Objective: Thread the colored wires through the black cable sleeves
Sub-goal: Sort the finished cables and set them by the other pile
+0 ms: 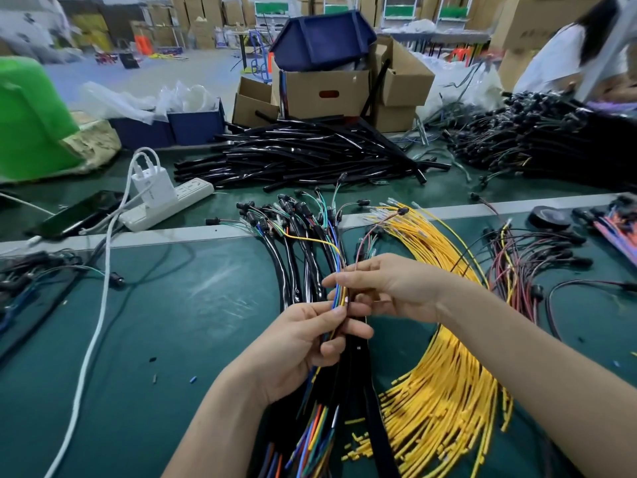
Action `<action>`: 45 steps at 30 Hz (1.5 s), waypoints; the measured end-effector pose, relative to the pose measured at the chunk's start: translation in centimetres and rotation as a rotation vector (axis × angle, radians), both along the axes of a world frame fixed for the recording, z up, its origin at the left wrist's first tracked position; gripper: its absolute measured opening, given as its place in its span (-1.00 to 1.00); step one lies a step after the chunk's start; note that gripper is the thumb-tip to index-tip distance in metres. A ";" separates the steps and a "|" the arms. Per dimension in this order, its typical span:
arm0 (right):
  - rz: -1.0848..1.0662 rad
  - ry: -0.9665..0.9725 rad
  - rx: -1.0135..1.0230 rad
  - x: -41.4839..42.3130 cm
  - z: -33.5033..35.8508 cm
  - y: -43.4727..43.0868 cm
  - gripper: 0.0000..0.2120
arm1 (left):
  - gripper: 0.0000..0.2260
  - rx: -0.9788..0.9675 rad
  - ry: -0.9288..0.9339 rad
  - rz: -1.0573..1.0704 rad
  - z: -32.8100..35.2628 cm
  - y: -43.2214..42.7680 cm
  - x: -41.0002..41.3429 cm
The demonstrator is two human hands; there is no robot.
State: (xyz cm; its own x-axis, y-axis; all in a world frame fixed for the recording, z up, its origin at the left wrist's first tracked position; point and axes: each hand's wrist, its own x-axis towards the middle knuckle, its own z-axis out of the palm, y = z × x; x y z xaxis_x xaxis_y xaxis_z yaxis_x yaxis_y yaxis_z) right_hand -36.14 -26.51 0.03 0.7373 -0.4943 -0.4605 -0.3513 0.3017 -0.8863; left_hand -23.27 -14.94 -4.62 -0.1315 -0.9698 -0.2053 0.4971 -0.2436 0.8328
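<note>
The dark green tabletop is wide. At the far side stand brown cardboard boxes. Far left, the grey floor looks evenly lit.

Colored wires are pinched in a bunch, near upright, right of the power strip. Black sleeves are laid side by side, also right of it.

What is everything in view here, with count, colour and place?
colored wires: one bunch, mixed colours, centre, between both hands
black cable sleeves: one pile, black, far side
yellow wires: one bundle, yellow, right of hands
power strip: one, white, left
phone: one, black, beside power strip
cardboard boxes: several, brown, behind sleeve pile
bin: one, dark blue, upturned on a box
table: one, green
left hand: grips the colored wires
right hand: fingers pinch the colored wires
</note>
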 end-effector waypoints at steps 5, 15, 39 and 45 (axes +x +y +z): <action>-0.157 -0.208 0.039 1.0 0.4 -0.6 -0.91 | -0.75 -0.027 -0.060 0.188 0.0 -0.3 0.1; -0.483 -0.402 -0.154 0.6 0.5 -3.1 -0.95 | -0.89 -0.024 -0.082 0.739 -0.6 -1.0 1.2; -0.340 -0.425 0.180 0.2 -0.5 -2.0 -0.90 | -0.59 -0.006 0.630 0.507 1.1 -0.5 0.8; -0.292 -0.395 0.215 0.7 -0.7 -0.9 -0.90 | -0.43 -0.040 0.632 0.505 1.1 -0.7 0.8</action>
